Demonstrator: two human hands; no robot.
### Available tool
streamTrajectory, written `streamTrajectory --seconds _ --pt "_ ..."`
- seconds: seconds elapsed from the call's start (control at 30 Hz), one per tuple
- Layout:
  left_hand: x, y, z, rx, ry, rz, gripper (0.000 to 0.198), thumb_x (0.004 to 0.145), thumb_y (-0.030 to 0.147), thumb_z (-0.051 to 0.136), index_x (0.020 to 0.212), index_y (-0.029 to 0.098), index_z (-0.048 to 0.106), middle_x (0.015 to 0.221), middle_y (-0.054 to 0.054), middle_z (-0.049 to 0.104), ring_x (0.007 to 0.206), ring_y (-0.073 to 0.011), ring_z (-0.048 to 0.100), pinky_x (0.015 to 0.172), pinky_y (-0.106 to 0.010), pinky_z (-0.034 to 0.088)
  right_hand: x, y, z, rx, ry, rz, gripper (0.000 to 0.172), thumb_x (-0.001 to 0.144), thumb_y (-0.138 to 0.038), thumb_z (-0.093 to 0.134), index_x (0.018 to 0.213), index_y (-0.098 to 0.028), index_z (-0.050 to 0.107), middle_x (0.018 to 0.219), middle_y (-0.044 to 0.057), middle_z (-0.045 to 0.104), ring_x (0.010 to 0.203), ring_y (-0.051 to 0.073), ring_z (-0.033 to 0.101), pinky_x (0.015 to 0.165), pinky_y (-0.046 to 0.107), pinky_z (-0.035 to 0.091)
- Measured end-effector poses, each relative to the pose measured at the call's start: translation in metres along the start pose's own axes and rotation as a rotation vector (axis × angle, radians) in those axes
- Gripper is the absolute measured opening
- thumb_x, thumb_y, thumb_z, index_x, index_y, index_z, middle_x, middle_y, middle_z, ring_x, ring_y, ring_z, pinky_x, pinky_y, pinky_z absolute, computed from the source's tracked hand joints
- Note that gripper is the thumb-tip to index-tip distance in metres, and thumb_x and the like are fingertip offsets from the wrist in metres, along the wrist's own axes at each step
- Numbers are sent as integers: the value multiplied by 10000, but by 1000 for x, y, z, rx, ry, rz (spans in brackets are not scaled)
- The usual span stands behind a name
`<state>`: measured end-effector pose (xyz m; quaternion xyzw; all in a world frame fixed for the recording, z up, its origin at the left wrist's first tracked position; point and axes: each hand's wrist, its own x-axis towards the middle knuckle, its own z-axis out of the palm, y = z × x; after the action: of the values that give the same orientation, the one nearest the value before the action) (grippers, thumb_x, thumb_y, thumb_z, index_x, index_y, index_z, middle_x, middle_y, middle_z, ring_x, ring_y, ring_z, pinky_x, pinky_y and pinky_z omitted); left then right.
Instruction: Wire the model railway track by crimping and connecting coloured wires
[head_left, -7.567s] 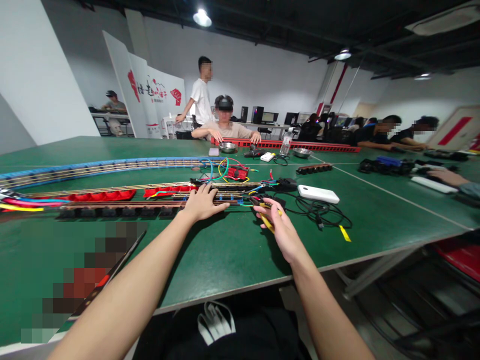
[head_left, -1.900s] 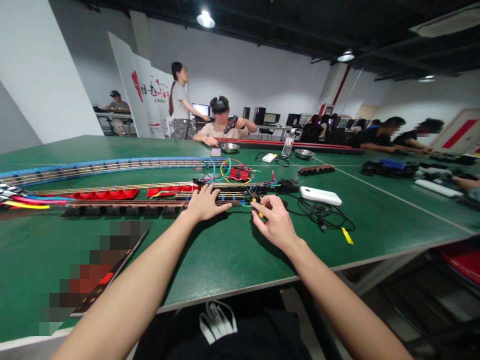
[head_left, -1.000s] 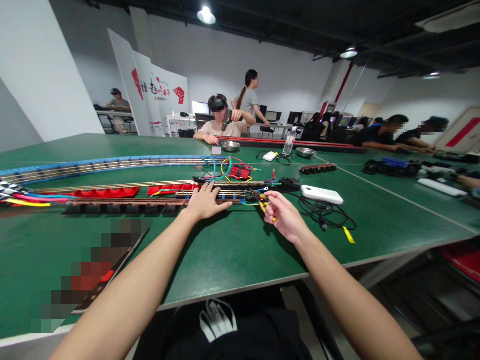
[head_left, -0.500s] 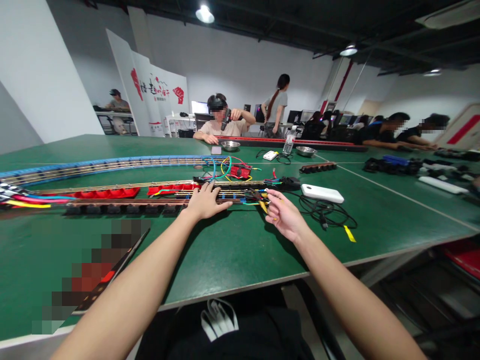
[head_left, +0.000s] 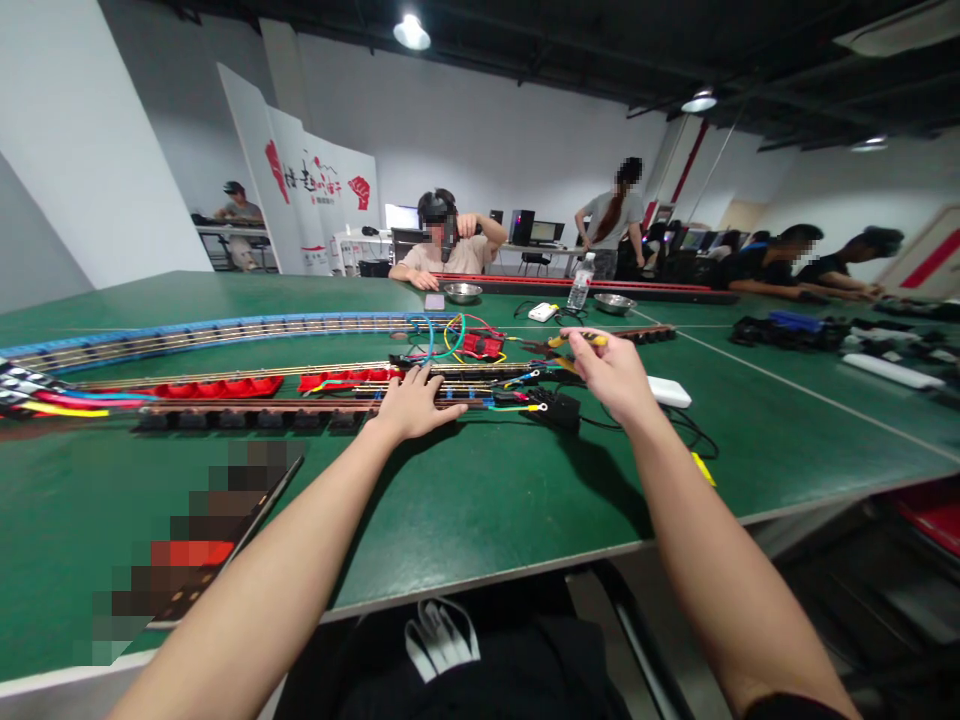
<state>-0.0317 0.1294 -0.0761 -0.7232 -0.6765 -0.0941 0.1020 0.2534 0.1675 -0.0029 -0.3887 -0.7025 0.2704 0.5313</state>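
My left hand (head_left: pixel 409 405) lies with fingers spread over the long slot-like track of brown and brass-coloured rails (head_left: pixel 247 406), resting on top of it. My right hand (head_left: pixel 616 372) is closed around pliers with yellow handles (head_left: pixel 589 341), held above the table to the right of the track's end. The jaws point left, towards a red block with wires (head_left: pixel 481 345). Below them, a wire with a ring terminal (head_left: pixel 541 407) sticks out by a black box (head_left: pixel 561 410) at the track's end. The jaws are too small to show whether they grip anything.
A curved blue track (head_left: pixel 225 328) and red trays (head_left: pixel 217 387) lie left and behind. To the right are a white device (head_left: pixel 670 392) and a black cable. Metal bowls (head_left: pixel 463 293), a bottle (head_left: pixel 581 282) and a seated person (head_left: pixel 442 245) are farther back.
My right hand has lifted the pliers up, right and away from the wire end, uncovering the ring terminal and black box. My left hand stays in place. A standing person behind has moved right.
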Motion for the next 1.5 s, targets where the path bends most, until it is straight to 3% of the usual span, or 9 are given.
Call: streamTrajectory --seconds 0.13,0.3,0.63,0.93,1.1,1.27,1.5 --pt "0 0 0 9 6 7 865 818 805 235 1341 172 508 1512 -156 350 1392 -349 285 1057 -563 298 33 47 -8 -101 91 37 609 734 -673 596 847 -83 698 468 -35 434 432 73 336 409 217 237" --pt "0 0 0 8 17 17 849 826 792 245 1345 173 505 1510 -157 352 1391 -349 288 1052 -567 304 28 79 -17 -23 115 162 670 670 -737 602 838 -93 683 458 -46 428 402 66 323 389 214 226" --pt "1 -2 5 5 15 9 866 821 803 223 1354 177 497 1528 -144 325 1402 -347 266 1058 -570 298 28 87 -16 -126 212 171 566 717 -682 586 739 -123 671 449 -25 480 406 85 392 394 218 272" --pt "0 -1 2 -9 -1 8 863 823 797 233 1357 171 493 1530 -152 318 1402 -359 257 1060 -579 282 20 59 2 320 332 355 431 682 -553 702 842 -158 630 499 -79 429 365 40 323 315 158 172" --pt "0 -1 2 -11 -1 2 841 822 793 243 1358 195 492 1525 -128 337 1405 -351 257 1074 -558 275 20 56 4 585 248 295 449 722 -596 673 930 -223 538 548 -108 376 388 38 329 324 132 161" --pt "1 -1 2 -5 -5 1 849 818 799 239 1361 196 492 1523 -132 339 1398 -355 272 1072 -557 278 22 54 -2 743 108 326 424 763 -620 631 851 -243 457 488 -124 277 370 52 254 339 147 137" --pt "1 -1 2 7 -3 9 866 823 798 222 1364 175 487 1529 -151 320 1396 -348 277 1054 -574 298 17 55 1 586 -62 421 322 794 -530 584 778 -223 489 346 -134 252 302 54 178 340 169 99"
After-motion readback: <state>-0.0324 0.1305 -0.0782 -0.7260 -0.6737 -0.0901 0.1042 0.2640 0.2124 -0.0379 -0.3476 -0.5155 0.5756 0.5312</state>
